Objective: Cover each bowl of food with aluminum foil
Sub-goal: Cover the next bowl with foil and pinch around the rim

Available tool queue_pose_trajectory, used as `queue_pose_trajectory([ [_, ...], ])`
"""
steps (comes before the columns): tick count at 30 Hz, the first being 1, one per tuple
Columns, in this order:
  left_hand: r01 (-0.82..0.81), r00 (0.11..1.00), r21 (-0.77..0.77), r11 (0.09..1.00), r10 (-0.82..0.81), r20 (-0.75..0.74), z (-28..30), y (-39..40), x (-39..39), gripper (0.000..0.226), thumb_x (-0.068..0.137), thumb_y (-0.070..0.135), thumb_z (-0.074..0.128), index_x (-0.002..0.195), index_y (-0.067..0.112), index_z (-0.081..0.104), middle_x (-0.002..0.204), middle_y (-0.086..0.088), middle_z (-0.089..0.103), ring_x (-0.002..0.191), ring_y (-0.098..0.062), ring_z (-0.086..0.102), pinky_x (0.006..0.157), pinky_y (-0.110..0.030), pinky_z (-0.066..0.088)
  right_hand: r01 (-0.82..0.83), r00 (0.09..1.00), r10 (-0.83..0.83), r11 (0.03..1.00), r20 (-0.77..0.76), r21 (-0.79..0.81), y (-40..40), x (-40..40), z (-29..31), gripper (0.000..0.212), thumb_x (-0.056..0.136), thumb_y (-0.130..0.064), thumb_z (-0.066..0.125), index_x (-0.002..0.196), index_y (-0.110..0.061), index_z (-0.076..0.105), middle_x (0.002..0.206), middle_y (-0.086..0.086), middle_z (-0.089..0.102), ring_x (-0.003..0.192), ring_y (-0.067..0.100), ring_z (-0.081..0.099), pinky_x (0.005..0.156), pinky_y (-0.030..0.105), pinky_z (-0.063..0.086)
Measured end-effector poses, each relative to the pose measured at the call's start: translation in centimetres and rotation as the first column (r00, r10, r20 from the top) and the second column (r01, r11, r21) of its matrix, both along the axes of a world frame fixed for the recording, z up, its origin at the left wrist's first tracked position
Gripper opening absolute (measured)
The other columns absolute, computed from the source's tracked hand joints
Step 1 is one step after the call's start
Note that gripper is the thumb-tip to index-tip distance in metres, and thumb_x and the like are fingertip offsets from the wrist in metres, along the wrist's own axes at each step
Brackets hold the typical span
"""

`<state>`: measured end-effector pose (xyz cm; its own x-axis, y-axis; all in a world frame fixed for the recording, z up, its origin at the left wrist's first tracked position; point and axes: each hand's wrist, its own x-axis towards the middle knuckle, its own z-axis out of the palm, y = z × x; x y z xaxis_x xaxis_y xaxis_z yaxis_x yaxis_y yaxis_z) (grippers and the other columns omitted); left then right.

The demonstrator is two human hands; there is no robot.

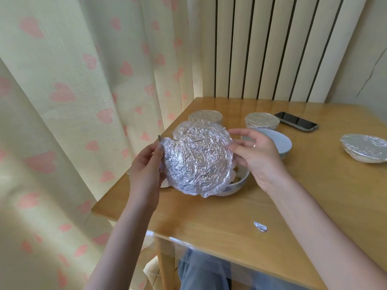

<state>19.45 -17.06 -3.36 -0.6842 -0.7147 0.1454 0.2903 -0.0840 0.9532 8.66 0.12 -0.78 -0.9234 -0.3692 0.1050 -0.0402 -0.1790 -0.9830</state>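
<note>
**Presently: foil cover held above an open bowl**

Item in hand: a crumpled, dish-shaped sheet of silver aluminium foil (198, 162), held tilted in the air over the left edge of the light wooden table (261, 195). The left hand (146, 166) pinches its left rim between thumb and curled fingers. The right hand (254, 152) meets the right rim with fingers loosely spread; whether it grips or only touches cannot be told.

Beneath: a white ceramic bowl of yellowish food (236, 183), uncovered, mostly hidden by the sheet.

Advice on the step: level the sheet, centre it on the rim, then press the edge down all round. It looks already moulded and thin, so gentle handling should avoid tears.

Also on the table:
- two foil-covered bowls toward the far edge, one left (205, 116), one right (261, 120);
- another foil-covered dish near the right edge (364, 148);
- an empty pale bowl (276, 141) just behind the right hand, close enough to knock;
- a black smartphone (296, 121) near the far edge;
- a small foil scrap (260, 226) near the front edge.
</note>
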Motion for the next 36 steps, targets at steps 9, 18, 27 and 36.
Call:
queue_pose_trajectory([
  [9,0.158,0.971,-0.085,0.984,-0.139,0.194,0.2,-0.2,-1.2,0.040,0.072,0.039,0.080,0.094,0.008,0.070,0.077,-0.009,0.061,0.062,-0.021,0.057,0.057,-0.028,0.050,0.026,0.990,-0.015,0.996,-0.139,0.081,1.3,-0.6,-0.1,0.028,0.092,0.001,0.057,0.111,-0.020,0.060,0.087,-0.001,0.074,0.076,0.014,0.068,0.065,0.029,0.055],
  [18,0.125,0.977,0.019,0.992,-0.127,0.173,-0.2,0.2,-2.0,0.013,0.080,0.018,0.076,0.089,0.020,0.067,0.079,-0.005,0.065,0.061,-0.019,0.058,0.051,-0.023,0.046,-0.066,0.997,0.060,0.986,0.042,0.155,2.8,-0.8,-1.0,0.041,0.078,0.001,0.073,0.111,-0.018,0.060,0.085,0.002,0.072,0.077,0.012,0.070,0.068,0.023,0.057],
  [27,-0.026,0.969,-0.367,0.930,0.113,0.218,-1.5,0.6,-3.9,0.027,0.078,0.014,0.079,0.096,0.028,0.065,0.089,0.000,0.070,0.077,-0.012,0.066,0.057,-0.018,0.052,0.418,0.830,-0.183,0.829,-0.527,0.371,1.0,-2.2,-3.2,0.025,0.086,0.002,0.058,0.097,-0.020,0.065,0.084,-0.012,0.059,0.068,0.008,0.054,0.061,0.014,0.039],
  [36,-0.043,0.958,-0.476,0.878,0.172,0.230,-2.8,1.0,-4.4,0.020,0.083,0.019,0.074,0.101,0.022,0.066,0.095,0.012,0.065,0.081,-0.005,0.061,0.065,-0.040,0.055,0.538,0.725,-0.120,0.714,-0.678,0.448,0.4,-3.0,-4.5,0.036,0.080,0.015,0.051,0.087,-0.009,0.077,0.085,0.007,0.066,0.083,0.022,0.057,0.067,0.018,0.029],
])
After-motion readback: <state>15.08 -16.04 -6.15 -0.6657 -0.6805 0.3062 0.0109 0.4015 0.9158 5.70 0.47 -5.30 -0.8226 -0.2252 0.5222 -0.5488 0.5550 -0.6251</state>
